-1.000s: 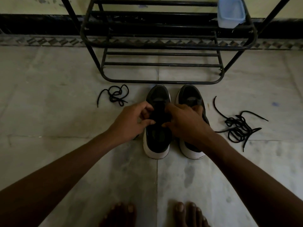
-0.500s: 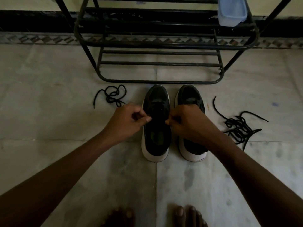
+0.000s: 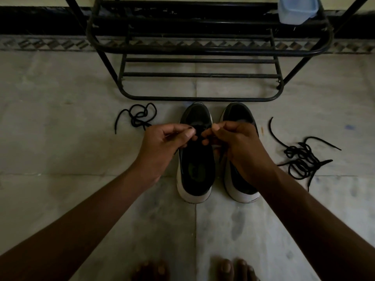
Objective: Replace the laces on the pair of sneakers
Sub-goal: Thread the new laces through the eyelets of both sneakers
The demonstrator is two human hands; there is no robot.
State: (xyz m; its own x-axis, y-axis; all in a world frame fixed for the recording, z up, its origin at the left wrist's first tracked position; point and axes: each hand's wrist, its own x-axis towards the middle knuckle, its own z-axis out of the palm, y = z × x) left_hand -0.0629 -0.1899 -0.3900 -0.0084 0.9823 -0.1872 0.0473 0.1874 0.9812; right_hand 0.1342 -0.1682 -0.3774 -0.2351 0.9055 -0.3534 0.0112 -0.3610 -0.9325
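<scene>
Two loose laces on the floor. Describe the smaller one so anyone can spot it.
Find the black metal shoe rack; the pair of sneakers stands on the floor right before it. The small lace lies left of the sneakers, past the left hand. It has only a few loose loops, unlike the bigger, denser tangle on the right.

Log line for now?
left hand pinches lace | right hand pinches it over left sneaker | loose lace left, lace pile right

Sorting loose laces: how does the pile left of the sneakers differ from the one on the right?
The left lace pile is small, a few loops; the right lace pile is larger, denser. The left lies level with the sneaker toes, the right further back. Both black, on the floor.
</scene>
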